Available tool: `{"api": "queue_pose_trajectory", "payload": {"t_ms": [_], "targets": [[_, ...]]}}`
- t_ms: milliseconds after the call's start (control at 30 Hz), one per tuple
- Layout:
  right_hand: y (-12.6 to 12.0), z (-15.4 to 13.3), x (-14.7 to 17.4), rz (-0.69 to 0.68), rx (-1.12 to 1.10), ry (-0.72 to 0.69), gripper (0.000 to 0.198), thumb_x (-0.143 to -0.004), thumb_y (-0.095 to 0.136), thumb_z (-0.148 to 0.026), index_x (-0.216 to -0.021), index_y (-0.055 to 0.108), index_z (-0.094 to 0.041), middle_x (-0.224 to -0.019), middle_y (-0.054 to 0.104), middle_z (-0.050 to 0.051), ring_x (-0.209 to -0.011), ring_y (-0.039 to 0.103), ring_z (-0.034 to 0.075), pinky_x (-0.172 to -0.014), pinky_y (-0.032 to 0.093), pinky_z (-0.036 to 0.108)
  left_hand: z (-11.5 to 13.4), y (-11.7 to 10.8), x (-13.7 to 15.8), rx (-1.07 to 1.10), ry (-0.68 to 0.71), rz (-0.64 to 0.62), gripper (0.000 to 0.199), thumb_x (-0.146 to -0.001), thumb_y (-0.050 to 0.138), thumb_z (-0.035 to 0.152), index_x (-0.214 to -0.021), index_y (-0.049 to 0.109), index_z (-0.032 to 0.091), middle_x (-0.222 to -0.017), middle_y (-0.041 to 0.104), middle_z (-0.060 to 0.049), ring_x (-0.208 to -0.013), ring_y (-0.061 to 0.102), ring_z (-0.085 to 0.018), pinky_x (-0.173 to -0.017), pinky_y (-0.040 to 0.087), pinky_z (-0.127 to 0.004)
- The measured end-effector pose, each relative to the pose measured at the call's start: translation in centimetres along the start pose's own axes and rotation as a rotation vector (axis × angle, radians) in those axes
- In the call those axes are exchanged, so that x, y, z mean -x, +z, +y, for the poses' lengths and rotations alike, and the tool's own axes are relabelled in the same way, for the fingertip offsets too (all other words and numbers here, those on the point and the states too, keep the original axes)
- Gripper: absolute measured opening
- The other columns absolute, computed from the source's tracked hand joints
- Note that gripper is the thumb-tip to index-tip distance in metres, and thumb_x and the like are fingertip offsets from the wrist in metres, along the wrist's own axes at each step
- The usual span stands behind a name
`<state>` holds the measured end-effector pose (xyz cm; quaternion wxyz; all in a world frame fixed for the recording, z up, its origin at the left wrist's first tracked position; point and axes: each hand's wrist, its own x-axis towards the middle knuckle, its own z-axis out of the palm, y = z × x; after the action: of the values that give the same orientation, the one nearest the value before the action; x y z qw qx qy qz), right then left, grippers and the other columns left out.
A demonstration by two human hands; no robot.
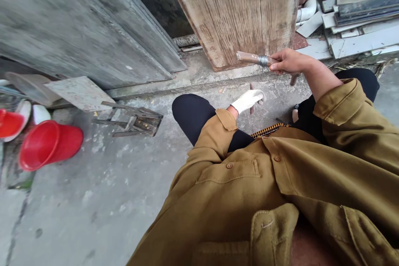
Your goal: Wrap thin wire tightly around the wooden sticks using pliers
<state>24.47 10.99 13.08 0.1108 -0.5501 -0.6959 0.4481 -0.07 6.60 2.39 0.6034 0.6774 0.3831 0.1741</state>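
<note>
My right hand point(288, 61) is closed around a wooden tool point(247, 57) with silvery wire wound about it. Its pale, worn end points left, across the lower edge of a wooden panel point(230, 12); a brown end shows below my fingers. Whether the tool touches the panel I cannot tell. Lower down, my left hand point(249, 100), in a white glove, is closed on a thin brown rod point(252, 110) that shows above and below the fingers. The panel's weathered, grooved boards lean upright on a concrete ledge point(146, 87).
A small wooden stool point(134, 120) is on the concrete floor left of my knee. Farther left are a red bucket point(67, 141), a flat board point(77, 91) and a large grey wooden door point(77, 20). Stacked planks point(364, 25) and a white pipe point(307, 10) lie at the right.
</note>
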Motion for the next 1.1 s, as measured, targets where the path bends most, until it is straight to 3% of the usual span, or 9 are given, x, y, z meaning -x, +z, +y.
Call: {"api": "queue_pose_trajectory", "payload": {"t_ms": [167, 233, 300, 400, 533, 667, 833, 1000, 1100], "targets": [[2.1, 1.4, -2.0, 0.137, 0.462, 0.249, 0.009, -0.088, 0.076, -0.022, -0.09, 0.071, -0.016, -0.096, 0.07, 0.015, -0.112, 0.064, 0.034, -0.097, 0.045, 0.041, 0.7, -1.4, 0.3, -0.094, 0.017, -0.064, 0.022, -0.096, 0.061, 0.034, -0.088, 0.072, 0.017, -0.065, 0.061, 0.0, -0.052, 0.05, -0.011, -0.055, 0.041, -0.025], [2.7, 1.7, -2.1, -0.098, 0.521, 0.35, 0.01, -0.082, 0.081, -0.017, -0.082, 0.071, -0.015, -0.086, 0.069, 0.011, -0.101, 0.066, 0.03, -0.093, 0.046, 0.04, 0.7, -2.3, 0.0, -0.143, 0.06, -0.021, 0.018, -0.09, 0.062, 0.028, -0.08, 0.07, 0.016, -0.068, 0.062, 0.0, -0.061, 0.053, -0.012, -0.062, 0.042, -0.025], [2.9, 1.7, -1.6, -0.519, 0.443, 0.38, 0.016, -0.078, 0.086, -0.019, -0.078, 0.071, -0.014, -0.073, 0.062, 0.003, -0.082, 0.063, 0.02, -0.084, 0.046, 0.034, 0.5, -2.9, -0.3, -0.141, 0.109, 0.025, 0.016, -0.086, 0.064, 0.025, -0.073, 0.067, 0.015, -0.072, 0.065, 0.0, -0.07, 0.056, -0.013, -0.07, 0.044, -0.026], [2.3, 0.9, -0.5, -0.921, 0.158, 0.158, 0.034, -0.076, 0.091, -0.039, -0.086, 0.071, -0.014, -0.072, 0.06, -0.003, -0.071, 0.055, 0.013, -0.075, 0.044, 0.026, 0.2, -3.0, -0.5, 0.01, 0.118, 0.087, 0.016, -0.086, 0.065, 0.026, -0.075, 0.066, 0.015, -0.074, 0.066, -0.001, -0.07, 0.056, -0.012, -0.071, 0.045, -0.026], [0.5, -0.3, 0.6, -0.528, -0.139, -0.122, 0.047, -0.08, 0.084, -0.06, -0.093, 0.067, -0.018, -0.082, 0.061, 0.0, -0.079, 0.055, 0.015, -0.076, 0.045, 0.027, -0.4, -2.2, -0.7, 0.16, 0.072, 0.108, 0.018, -0.094, 0.063, 0.028, -0.084, 0.068, 0.014, -0.081, 0.07, -0.004, -0.071, 0.061, -0.012, -0.075, 0.05, -0.027], [0.0, -0.8, 1.1, -0.225, -0.171, -0.13, 0.041, -0.086, 0.079, -0.056, -0.087, 0.059, -0.021, -0.078, 0.055, 0.001, -0.08, 0.051, 0.016, -0.073, 0.043, 0.028, -1.4, -1.7, -0.8, -0.048, 0.002, -0.062, 0.023, -0.098, 0.056, 0.026, -0.084, 0.07, 0.014, -0.081, 0.071, -0.004, -0.072, 0.062, -0.012, -0.073, 0.048, -0.025], [0.9, -1.5, 1.1, -0.042, -0.175, -0.11, 0.036, -0.085, 0.078, -0.051, -0.089, 0.055, -0.022, -0.077, 0.053, 0.002, -0.081, 0.05, 0.019, -0.07, 0.041, 0.029, -2.7, -1.9, -1.0, -0.32, -0.044, -0.025, 0.027, -0.1, 0.052, 0.037, -0.083, 0.063, 0.019, -0.065, 0.062, 0.0, -0.064, 0.057, -0.016, -0.071, 0.044, -0.029], [0.9, -1.5, 1.0, 0.029, -0.24, -0.163, 0.035, -0.085, 0.077, -0.052, -0.091, 0.057, -0.023, -0.078, 0.055, 0.003, -0.083, 0.052, 0.02, -0.07, 0.042, 0.029, -2.6, -2.4, -1.4, -0.73, -0.01, 0.219, 0.009, -0.089, 0.063, 0.025, -0.092, 0.067, 0.017, -0.109, 0.07, -0.014, -0.104, 0.064, -0.029, -0.088, 0.045, -0.036], [0.8, -1.5, 1.1, 0.001, -0.257, -0.195, 0.037, -0.084, 0.078, -0.053, -0.092, 0.06, -0.022, -0.082, 0.057, 0.003, -0.082, 0.052, 0.019, -0.069, 0.043, 0.029, -2.3, -2.7, -1.3, -0.823, -0.087, 0.243, 0.025, -0.088, 0.063, 0.023, -0.112, 0.07, 0.018, -0.126, 0.067, -0.017, -0.111, 0.064, -0.031, -0.091, 0.046, -0.038]]}}
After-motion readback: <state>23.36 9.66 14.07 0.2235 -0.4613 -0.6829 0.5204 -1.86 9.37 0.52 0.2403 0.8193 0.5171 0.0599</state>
